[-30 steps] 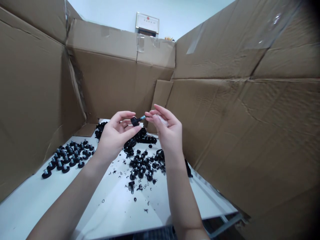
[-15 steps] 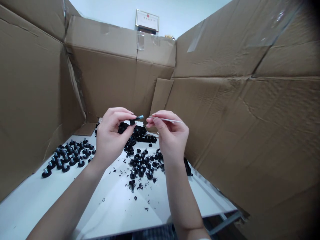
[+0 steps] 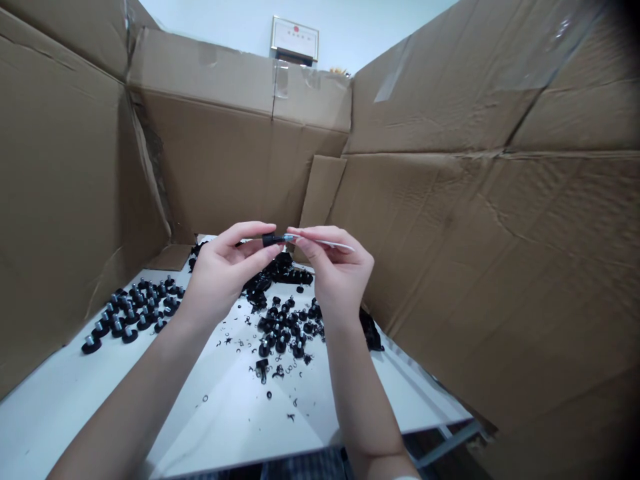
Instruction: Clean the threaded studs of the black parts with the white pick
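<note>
Filling most of the frame, brown cardboard panels (image 3: 425, 220) rise at the left, back and right. Pale wall (image 3: 215, 20) shows above them at the top. Below, a white surface (image 3: 225, 427) spreads across the lower part of the frame. Two bare hands meet near the centre, almost touching at the fingertips: the left hand (image 3: 225, 270) pinches a black part between thumb and fingers, and the right hand (image 3: 343, 270) pinches a white strip.

At the left, black studded pieces (image 3: 133, 313) stand close together, most with metal studs upward. Behind the hands lies a dark heap (image 3: 280, 270), and below it, near the centre, a loose pile (image 3: 283, 330) of similar pieces. A framed certificate (image 3: 295, 39) shows at the top centre.

The black part (image 3: 270, 239) sits just left of the frame's centre, above the surface, its metal end pointing right. The white strip (image 3: 333, 245) reaches that end; whether they touch, I cannot tell. Smallest are dark scraps (image 3: 291, 417) and a thin ring (image 3: 205, 399), lower centre.
</note>
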`<state>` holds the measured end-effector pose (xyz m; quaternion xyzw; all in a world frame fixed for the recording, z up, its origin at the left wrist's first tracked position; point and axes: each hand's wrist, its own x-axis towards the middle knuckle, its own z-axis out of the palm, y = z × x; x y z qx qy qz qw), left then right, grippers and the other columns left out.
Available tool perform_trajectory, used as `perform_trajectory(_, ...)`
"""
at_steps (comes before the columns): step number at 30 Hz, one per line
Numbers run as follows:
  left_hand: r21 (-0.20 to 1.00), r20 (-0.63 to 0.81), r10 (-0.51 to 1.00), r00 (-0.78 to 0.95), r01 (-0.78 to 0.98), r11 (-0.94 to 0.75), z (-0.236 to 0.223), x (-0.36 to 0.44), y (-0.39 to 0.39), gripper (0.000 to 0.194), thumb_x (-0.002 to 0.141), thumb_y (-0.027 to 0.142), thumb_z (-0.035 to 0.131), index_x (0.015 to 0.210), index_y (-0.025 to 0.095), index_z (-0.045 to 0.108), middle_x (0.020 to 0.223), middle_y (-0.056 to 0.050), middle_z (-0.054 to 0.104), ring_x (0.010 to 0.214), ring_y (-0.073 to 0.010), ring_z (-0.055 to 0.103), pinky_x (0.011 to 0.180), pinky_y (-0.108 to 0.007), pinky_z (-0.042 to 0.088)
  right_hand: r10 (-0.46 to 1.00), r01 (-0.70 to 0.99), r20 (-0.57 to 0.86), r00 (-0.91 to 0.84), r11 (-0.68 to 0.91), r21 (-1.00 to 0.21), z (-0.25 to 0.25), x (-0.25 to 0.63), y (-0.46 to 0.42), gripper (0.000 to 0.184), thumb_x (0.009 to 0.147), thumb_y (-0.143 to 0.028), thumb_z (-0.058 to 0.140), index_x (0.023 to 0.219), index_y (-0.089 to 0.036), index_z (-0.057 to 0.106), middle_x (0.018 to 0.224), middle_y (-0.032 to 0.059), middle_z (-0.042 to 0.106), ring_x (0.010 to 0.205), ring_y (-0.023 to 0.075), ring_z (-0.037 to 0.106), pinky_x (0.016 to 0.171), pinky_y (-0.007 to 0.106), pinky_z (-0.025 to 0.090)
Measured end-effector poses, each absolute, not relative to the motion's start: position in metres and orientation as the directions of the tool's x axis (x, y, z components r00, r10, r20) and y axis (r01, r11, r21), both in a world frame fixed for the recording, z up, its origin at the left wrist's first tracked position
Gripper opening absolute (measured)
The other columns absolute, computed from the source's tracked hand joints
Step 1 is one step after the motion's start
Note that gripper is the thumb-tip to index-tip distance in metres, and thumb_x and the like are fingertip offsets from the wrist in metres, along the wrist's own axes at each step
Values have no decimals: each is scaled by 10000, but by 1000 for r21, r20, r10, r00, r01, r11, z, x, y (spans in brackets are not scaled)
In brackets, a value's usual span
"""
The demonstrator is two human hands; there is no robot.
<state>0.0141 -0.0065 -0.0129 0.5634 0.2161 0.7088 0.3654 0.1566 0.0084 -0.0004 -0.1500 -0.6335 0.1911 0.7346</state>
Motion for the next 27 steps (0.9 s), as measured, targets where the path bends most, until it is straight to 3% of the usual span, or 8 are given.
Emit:
perform_trajectory(10,716,649,744,-158,-203,-668,-10,14,-18,179,725,228,800,897,244,753,901,9,701,803,-105,660,783,-230,552,446,-167,893,61,887,-431,-1,158,9,68,800,-213,714,808,-281,719,835,-31,746,800,156,735,764,353,629)
perform_trajectory(17,713,670,716,-196,-98,-694,-7,14,-26,159,739,226,787,893,254,759,948,6,686,840,-116,648,814,-242,554,394,-170,916,74,910,-378,-1,158,7,118,794,-187,724,815,-303,724,833,-41,749,807,152,741,745,332,631)
perform_trajectory(23,700,692,694,-199,-49,-712,-4,15,-28,149,739,201,775,881,241,756,955,0,680,858,-137,659,866,-293,565,406,-109,911,73,911,-397,-1,159,6,57,794,-251,728,808,-306,724,855,-31,756,830,172,741,778,376,632)
perform_trajectory(27,677,716,672,-188,-47,-734,-4,15,-28,153,746,174,766,878,250,757,944,12,678,864,-124,659,866,-270,567,348,-62,935,65,937,-344,-1,160,6,139,799,-184,719,827,-319,739,865,-33,767,836,170,738,771,370,622)
